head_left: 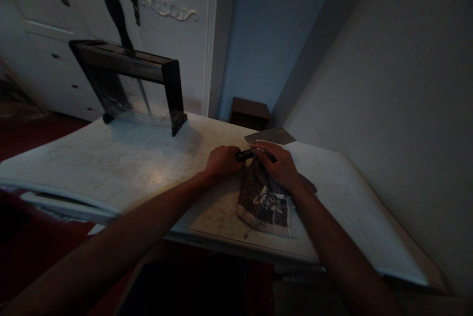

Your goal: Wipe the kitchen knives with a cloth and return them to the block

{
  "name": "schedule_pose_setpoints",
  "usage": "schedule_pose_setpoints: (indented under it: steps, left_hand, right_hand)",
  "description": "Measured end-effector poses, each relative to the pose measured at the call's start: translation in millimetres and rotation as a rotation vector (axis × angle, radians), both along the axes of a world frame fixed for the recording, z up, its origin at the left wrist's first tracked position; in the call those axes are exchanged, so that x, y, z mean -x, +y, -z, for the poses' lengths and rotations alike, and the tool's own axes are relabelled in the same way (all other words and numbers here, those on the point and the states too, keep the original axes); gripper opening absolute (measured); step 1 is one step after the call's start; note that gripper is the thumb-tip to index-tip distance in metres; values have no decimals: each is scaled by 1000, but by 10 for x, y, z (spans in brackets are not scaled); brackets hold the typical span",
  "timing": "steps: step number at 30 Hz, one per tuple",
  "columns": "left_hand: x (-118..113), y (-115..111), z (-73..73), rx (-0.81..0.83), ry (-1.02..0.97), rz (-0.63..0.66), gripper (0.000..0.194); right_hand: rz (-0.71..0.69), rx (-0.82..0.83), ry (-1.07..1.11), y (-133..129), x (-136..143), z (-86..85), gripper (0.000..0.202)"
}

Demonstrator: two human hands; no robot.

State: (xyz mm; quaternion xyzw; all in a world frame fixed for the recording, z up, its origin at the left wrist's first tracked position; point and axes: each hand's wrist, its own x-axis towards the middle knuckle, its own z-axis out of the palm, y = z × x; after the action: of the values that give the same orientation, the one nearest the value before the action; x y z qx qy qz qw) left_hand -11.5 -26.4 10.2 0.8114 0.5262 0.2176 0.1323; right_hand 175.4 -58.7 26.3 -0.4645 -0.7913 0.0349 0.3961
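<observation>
My left hand [223, 162] is closed round the black handle [244, 155] of a broad-bladed kitchen knife, low over the white table. Beyond my right hand, the knife's wide grey blade [275, 134] shows near the far edge. My right hand [277, 160] grips a dark, patterned towel [265, 202] and presses it against the knife by the handle. The rest of the towel hangs down onto the tabletop beneath my right wrist. The towel and right fingers hide where the handle joins the blade.
On the table [148, 168] at the left stands a black knife stand [172, 89], with a black-handled tool [117, 15] upright in it. White cabinets [173, 45] rise behind. A brown box-like piece [251, 109] sits beyond the far edge; a wall is at the right.
</observation>
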Motion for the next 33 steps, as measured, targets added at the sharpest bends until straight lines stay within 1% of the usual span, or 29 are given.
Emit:
schedule_pose_setpoints:
  steps: [13, 19, 33]
  left_hand:
    - [-8, -10, -21, 17, 21, -1, 27]
    - [-9, -1, -7, -5, 8, -2, 26]
    - [-5, -18, -29, 30, 13, 2, 27]
  right_hand:
    - [1, 9, 6, 11, -13, 13, 26]
    - [3, 10, -3, 4, -13, 6, 26]
    - [1, 19, 4, -5, -6, -11, 26]
